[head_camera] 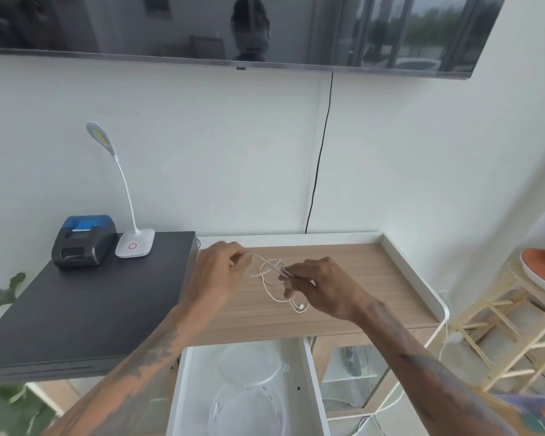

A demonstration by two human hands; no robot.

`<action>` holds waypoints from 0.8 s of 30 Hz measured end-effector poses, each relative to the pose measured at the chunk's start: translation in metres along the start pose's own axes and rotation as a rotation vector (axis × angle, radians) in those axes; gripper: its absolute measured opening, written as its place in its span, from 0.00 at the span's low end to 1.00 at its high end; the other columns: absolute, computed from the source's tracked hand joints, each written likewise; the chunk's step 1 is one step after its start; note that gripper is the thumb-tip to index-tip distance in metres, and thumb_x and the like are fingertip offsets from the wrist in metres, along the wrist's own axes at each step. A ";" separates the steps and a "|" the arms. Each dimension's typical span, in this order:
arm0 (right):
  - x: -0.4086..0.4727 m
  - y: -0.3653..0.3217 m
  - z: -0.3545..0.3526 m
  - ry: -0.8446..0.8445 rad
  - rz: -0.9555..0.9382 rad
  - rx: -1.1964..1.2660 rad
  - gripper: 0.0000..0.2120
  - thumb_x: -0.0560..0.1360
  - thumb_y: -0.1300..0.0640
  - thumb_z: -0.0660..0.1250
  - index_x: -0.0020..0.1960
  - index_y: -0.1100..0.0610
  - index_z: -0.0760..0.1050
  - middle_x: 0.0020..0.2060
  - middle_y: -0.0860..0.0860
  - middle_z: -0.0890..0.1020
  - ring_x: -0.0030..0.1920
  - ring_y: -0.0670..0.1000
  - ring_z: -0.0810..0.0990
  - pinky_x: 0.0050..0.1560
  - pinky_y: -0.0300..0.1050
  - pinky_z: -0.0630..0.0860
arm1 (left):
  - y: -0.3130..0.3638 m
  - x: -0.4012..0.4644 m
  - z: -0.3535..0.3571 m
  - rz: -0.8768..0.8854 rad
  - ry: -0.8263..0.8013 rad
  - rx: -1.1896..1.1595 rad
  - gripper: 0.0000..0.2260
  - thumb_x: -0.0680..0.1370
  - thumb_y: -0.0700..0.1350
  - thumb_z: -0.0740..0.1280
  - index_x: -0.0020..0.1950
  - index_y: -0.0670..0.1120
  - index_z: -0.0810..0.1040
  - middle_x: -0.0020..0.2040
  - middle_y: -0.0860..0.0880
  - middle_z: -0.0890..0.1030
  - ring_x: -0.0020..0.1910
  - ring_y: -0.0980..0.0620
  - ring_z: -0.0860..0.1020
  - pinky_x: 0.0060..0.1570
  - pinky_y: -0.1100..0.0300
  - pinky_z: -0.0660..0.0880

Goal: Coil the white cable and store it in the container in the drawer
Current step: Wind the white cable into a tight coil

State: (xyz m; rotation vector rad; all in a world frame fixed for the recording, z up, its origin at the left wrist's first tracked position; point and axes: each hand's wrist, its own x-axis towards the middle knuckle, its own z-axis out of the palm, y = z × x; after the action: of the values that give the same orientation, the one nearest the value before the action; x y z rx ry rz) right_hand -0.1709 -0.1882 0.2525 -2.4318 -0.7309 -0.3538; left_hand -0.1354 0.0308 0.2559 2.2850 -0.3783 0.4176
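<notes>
The thin white cable (268,280) hangs in loose loops between both hands, just above the wooden tabletop (359,278). My left hand (221,269) pinches one strand at its upper left. My right hand (318,287) grips the bundle near its middle, and a connector end (301,307) dangles below it. Beneath the table's front edge, the white drawer (312,388) stands pulled out. In it sits a clear round container (249,407), with its clear lid (249,361) lying behind it.
A black cabinet top (76,309) on the left carries a small blue-and-black printer (84,240) and a white desk lamp (134,243). A black cord (320,152) runs down the wall from the TV (233,26). A light wooden stand (501,325) holding an orange dish is at the right.
</notes>
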 end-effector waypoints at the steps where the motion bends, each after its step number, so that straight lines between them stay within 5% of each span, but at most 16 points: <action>1: -0.002 0.001 0.002 0.002 0.026 0.017 0.08 0.79 0.65 0.66 0.43 0.64 0.82 0.39 0.52 0.88 0.40 0.50 0.83 0.42 0.36 0.74 | 0.002 0.000 0.005 -0.250 -0.058 -0.318 0.05 0.78 0.41 0.70 0.44 0.44 0.84 0.42 0.44 0.84 0.34 0.48 0.85 0.43 0.57 0.82; 3: -0.008 0.005 0.008 0.012 0.118 0.087 0.07 0.79 0.64 0.67 0.47 0.62 0.83 0.41 0.51 0.89 0.41 0.51 0.84 0.44 0.39 0.76 | 0.007 0.001 0.013 -0.653 -0.176 -0.983 0.04 0.79 0.37 0.68 0.46 0.40 0.82 0.37 0.42 0.83 0.31 0.47 0.85 0.47 0.51 0.83; 6: -0.020 0.014 0.014 -0.002 0.316 0.321 0.05 0.78 0.59 0.70 0.50 0.58 0.84 0.43 0.47 0.89 0.43 0.48 0.85 0.50 0.44 0.78 | 0.002 0.003 0.017 -0.769 -0.122 -1.431 0.05 0.79 0.34 0.65 0.53 0.37 0.80 0.23 0.49 0.73 0.24 0.50 0.79 0.42 0.47 0.85; 8: -0.030 0.016 0.014 -0.013 0.411 0.568 0.06 0.77 0.59 0.71 0.52 0.60 0.84 0.46 0.51 0.89 0.50 0.47 0.86 0.58 0.45 0.77 | -0.003 0.005 0.014 -0.666 -0.032 -1.286 0.06 0.78 0.36 0.67 0.52 0.39 0.83 0.26 0.49 0.72 0.20 0.57 0.68 0.31 0.59 0.81; 12: -0.045 0.009 0.007 0.047 0.450 1.040 0.08 0.73 0.61 0.74 0.51 0.62 0.83 0.48 0.58 0.87 0.53 0.58 0.84 0.61 0.56 0.71 | -0.014 0.015 0.002 -0.372 -0.040 -0.769 0.06 0.72 0.39 0.74 0.38 0.48 0.87 0.38 0.56 0.85 0.27 0.63 0.72 0.25 0.68 0.69; 17: -0.042 -0.020 0.002 -0.084 0.335 1.340 0.10 0.71 0.60 0.76 0.51 0.60 0.84 0.44 0.57 0.87 0.40 0.52 0.81 0.47 0.42 0.77 | -0.015 0.036 0.001 -0.297 -0.173 -0.655 0.05 0.71 0.43 0.74 0.36 0.50 0.86 0.34 0.58 0.83 0.32 0.63 0.73 0.32 0.66 0.72; 24: -0.032 -0.046 0.002 -0.112 0.256 1.544 0.15 0.70 0.56 0.77 0.55 0.61 0.84 0.44 0.56 0.87 0.41 0.50 0.83 0.47 0.39 0.78 | 0.007 0.041 0.021 -0.308 -0.284 -0.744 0.04 0.68 0.48 0.74 0.35 0.49 0.84 0.38 0.50 0.84 0.27 0.61 0.69 0.30 0.64 0.67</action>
State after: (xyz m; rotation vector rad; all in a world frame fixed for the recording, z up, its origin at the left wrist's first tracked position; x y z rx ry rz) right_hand -0.2232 -0.1691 0.2591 -1.0236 -0.4132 0.3708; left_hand -0.0971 0.0050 0.2632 1.6230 -0.2545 -0.1915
